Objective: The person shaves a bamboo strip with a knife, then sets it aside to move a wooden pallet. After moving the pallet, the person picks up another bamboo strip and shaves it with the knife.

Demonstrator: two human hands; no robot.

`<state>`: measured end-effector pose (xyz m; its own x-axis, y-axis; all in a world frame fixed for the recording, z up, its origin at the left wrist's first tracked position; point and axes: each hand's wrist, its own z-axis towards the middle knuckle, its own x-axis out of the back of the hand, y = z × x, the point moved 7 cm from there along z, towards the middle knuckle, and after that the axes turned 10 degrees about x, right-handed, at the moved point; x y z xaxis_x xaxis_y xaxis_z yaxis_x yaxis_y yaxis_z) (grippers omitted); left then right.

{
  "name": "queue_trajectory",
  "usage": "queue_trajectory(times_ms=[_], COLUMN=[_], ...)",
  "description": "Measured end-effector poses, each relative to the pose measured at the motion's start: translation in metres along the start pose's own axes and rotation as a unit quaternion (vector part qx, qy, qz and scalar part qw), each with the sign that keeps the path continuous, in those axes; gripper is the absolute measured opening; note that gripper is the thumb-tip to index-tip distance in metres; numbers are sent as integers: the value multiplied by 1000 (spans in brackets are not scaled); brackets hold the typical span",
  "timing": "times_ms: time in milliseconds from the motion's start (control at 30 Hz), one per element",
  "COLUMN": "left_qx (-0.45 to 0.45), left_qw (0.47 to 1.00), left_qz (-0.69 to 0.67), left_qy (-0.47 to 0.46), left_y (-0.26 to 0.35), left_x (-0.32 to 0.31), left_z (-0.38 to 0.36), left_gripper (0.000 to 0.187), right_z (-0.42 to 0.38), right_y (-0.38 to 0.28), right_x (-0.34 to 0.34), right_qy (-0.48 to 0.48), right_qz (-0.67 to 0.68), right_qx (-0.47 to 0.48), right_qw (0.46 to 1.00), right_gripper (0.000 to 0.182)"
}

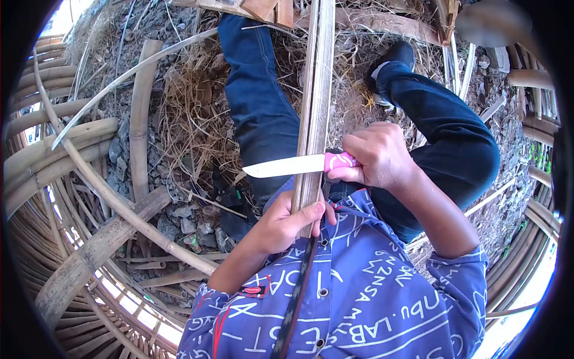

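My right hand (379,157) is wrapped round the pink handle of a knife (284,167). Its pale blade lies across a long split bamboo strip (315,90), pointing left. My left hand (284,224) grips the near end of this strip just below the blade, thumb on top and fingers around it. From there the strip runs away from me between my legs, with a lengthwise split showing along it. A dark, narrow band (293,299) hangs down over my shirt below the left hand.
Bent bamboo poles (137,221) and a flat bamboo piece (98,257) lie at the left. Stacked curved bamboo (60,149) stands beyond them. Brown fibre shavings (197,119) and grey stones (188,218) cover the ground. Wood pieces (269,9) lie at the top.
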<state>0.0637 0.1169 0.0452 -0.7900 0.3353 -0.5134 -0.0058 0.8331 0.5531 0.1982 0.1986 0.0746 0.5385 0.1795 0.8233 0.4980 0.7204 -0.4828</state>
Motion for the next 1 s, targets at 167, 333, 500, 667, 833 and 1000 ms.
queue_trajectory(times_ms=[167,333,500,667,833,1000], left_qx=[5,-25,40,-17,-68,-57], left_qw=[999,998,994,998,992,998], left_qz=[-32,-46,-35,-65,-65,-39], left_qy=[15,-37,-97,-18,-84,-4], left_y=[-3,1,-5,1,6,19], left_x=[3,-1,-23,7,27,34], left_z=[-3,-5,-20,-25,-15,-4], left_gripper=[20,19,21,26,22,23], right_z=[3,12,-4,-5,1,12], right_y=[14,38,124,153,100,22], right_x=[-2,6,28,45,17,-7], right_qy=[56,61,166,172,242,120], right_qz=[-28,-74,-166,-116,158,230], right_qx=[3,16,-198,-318,-286,-212], right_qw=[998,995,952,925,914,942], right_gripper=[54,54,41,63,45,34])
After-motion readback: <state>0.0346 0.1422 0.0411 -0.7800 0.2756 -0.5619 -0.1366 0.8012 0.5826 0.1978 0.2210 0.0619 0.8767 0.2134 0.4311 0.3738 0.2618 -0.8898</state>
